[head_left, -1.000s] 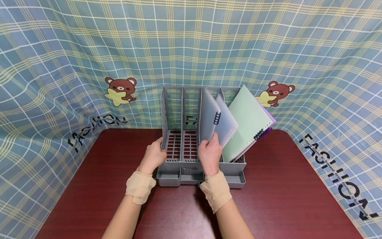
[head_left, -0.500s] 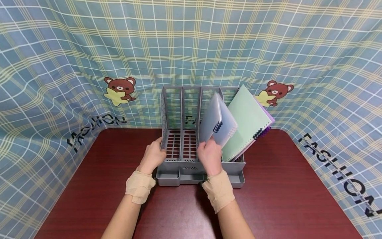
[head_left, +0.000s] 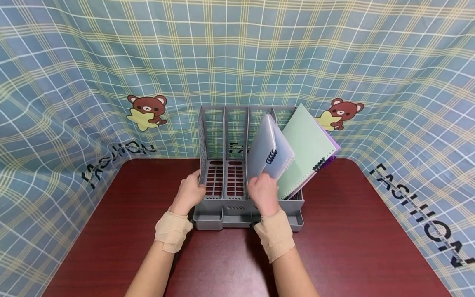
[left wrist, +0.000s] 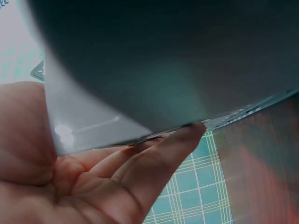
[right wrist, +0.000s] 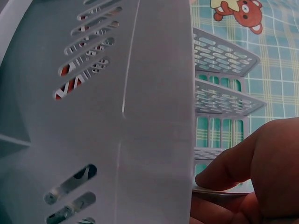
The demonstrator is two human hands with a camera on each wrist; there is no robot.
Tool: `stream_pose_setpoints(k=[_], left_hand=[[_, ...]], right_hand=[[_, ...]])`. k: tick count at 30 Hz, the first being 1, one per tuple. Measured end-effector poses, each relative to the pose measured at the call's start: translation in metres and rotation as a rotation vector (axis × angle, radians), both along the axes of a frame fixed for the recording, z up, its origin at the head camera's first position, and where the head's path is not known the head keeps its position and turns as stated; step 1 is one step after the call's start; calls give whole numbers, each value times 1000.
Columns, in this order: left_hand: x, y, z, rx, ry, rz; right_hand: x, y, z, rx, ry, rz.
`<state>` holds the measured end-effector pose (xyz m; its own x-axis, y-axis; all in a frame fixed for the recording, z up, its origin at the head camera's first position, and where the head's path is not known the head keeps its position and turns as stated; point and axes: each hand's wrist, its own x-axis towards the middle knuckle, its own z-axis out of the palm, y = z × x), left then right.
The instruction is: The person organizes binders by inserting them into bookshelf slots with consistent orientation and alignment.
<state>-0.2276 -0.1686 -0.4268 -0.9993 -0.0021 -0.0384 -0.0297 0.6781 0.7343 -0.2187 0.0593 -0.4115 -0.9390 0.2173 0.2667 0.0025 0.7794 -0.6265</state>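
Note:
A grey file organizer (head_left: 237, 205) with upright dividers stands on the table. My left hand (head_left: 188, 193) grips its left side wall; in the left wrist view the thumb and fingers of that hand (left wrist: 107, 182) lie on either side of the wall's edge. My right hand (head_left: 264, 192) pinches the lower front edge of a translucent pale-blue notebook (head_left: 259, 142) with black rings, which leans in the third slot from the left. The right wrist view shows thumb and fingers of this hand (right wrist: 275, 168) around a thin edge behind the organizer's front wall (right wrist: 159, 140).
A second pale-blue notebook (head_left: 284, 154) leans right beside the held one. In the rightmost slot, a light-green notebook (head_left: 309, 144) and a purple one (head_left: 336, 145) tilt out over the right side. Shallow trays (head_left: 209, 225) line the organizer's front. Plaid cloth (head_left: 237, 49) hangs behind.
The black-ringed notebook has come down into the third slot and tilted right, with my right hand moving slightly right along with it. My left hand keeps its grip on the organizer.

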Motion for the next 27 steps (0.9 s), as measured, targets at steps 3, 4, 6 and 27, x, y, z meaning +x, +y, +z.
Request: stream_pose_setpoints(k=[3, 4, 6, 27], left_hand=[[0, -1, 0, -3, 1, 0], [0, -1, 0, -5, 2, 0], [-1, -1, -1, -3, 9, 1], [26, -13, 37, -65, 190, 54]], right_hand=[[0, 2, 0, 8, -8, 3], [-1, 3, 0, 9, -12, 4], [-1, 4, 1, 4, -23, 7], [52, 53, 88, -36, 128, -17]])
